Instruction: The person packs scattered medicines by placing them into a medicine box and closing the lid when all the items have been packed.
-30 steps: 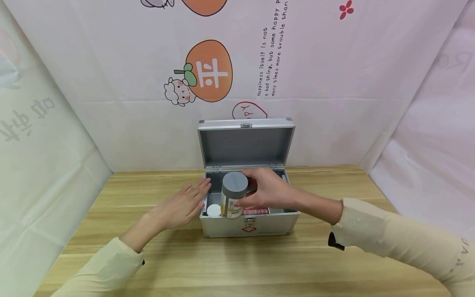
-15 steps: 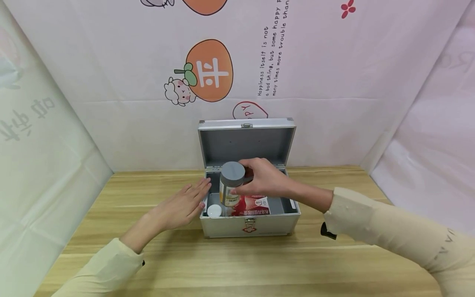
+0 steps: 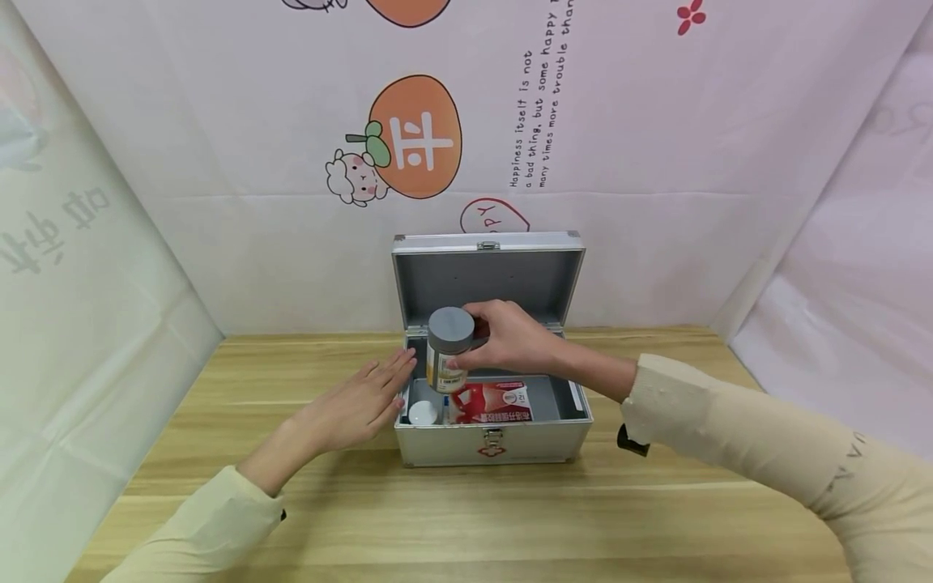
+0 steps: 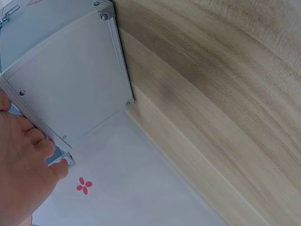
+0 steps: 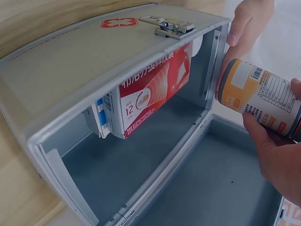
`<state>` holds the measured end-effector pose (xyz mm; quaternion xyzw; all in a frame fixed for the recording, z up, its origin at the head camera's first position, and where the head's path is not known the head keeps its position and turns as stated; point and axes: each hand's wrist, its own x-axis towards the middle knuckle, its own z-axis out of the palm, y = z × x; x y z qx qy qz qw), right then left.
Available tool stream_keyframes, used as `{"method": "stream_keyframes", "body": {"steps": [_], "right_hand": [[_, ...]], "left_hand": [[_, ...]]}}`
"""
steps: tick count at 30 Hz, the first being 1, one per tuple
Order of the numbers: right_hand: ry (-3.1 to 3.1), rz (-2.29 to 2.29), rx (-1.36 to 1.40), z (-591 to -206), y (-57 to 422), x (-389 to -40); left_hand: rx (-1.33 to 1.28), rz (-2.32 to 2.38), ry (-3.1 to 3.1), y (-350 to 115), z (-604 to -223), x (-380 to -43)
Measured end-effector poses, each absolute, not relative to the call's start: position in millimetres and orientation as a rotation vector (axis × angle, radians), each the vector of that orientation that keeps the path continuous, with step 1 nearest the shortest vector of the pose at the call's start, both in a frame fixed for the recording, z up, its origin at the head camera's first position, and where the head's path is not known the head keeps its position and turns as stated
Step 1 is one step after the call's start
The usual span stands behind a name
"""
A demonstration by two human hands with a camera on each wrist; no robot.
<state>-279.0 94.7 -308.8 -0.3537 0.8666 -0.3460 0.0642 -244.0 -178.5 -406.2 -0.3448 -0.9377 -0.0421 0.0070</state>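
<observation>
My right hand point(image 3: 513, 338) grips a medicine bottle point(image 3: 448, 350) with a grey cap and a white and orange label. The bottle is held upright above the left part of an open silver first-aid case point(image 3: 446, 447). In the right wrist view, thumb and fingers lie around the bottle point(image 5: 261, 92). My left hand point(image 3: 360, 405) rests with straight fingers on the left wall of the case. Inside the case, a red medicine box point(image 3: 496, 403) lies near the front wall. A round white cap point(image 3: 423, 413) shows in the front left corner.
The lid point(image 3: 488, 283) stands raised at the back, near a printed white cloth point(image 3: 641, 267). A metal latch point(image 3: 492, 437) sits on the front wall. Beside the red box is another white and blue box point(image 5: 99, 117). Wooden tabletop point(image 3: 466, 526) surrounds the case.
My right hand has moved back and slightly left with the bottle, apparently upward. The red medicine box has come into fuller view. My left hand has stayed in place.
</observation>
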Motion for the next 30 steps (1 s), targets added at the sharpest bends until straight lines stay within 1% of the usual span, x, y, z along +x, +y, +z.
{"method": "stream_keyframes", "body": {"steps": [14,30], "right_hand": [[2.626,-0.985,-1.037,-309,85,-301],[2.624,-0.899,-1.054,-322,72,-320]], "left_hand": [[-1.084,-0.105,-2.915,-180,-408,-245],[-1.057,-0.097,-2.958,-180,-409,-245]]}}
